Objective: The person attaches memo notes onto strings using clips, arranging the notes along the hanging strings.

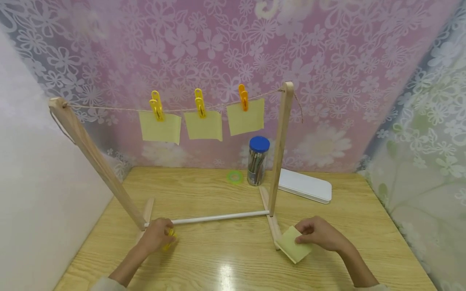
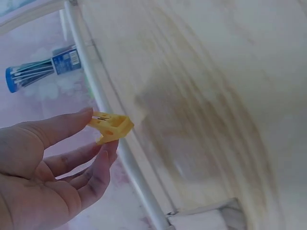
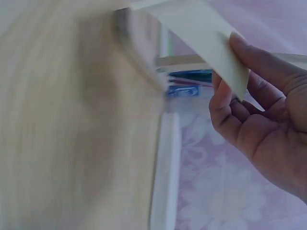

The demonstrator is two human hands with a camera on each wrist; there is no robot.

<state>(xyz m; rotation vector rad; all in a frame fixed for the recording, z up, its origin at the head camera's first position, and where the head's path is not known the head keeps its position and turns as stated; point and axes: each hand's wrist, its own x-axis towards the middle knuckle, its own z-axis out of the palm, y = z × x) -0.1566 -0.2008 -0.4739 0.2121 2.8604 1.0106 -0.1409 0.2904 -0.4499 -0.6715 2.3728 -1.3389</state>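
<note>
Between the thumb and fingers of my left hand (image 1: 157,235) is a yellow clothespin (image 2: 112,127), held near the left foot of a wooden stand. My right hand (image 1: 322,233) pinches a small pad of yellow paper (image 1: 295,244) by its edge, beside the stand's right foot. A string (image 1: 123,108) runs between the stand's two posts. Three yellow paper sheets hang from it: a left sheet (image 1: 160,128) and a middle sheet (image 1: 204,126) under yellow clothespins (image 1: 199,104), and a right sheet (image 1: 246,118) under an orange clothespin (image 1: 243,98).
The stand has a left post (image 1: 102,169), a right post (image 1: 280,149) and a low white rod (image 1: 220,217) between them. Behind it are a blue-lidded jar of pens (image 1: 257,163) and a green tape roll (image 1: 234,177). A white case (image 1: 305,186) lies at the back right, near the wall.
</note>
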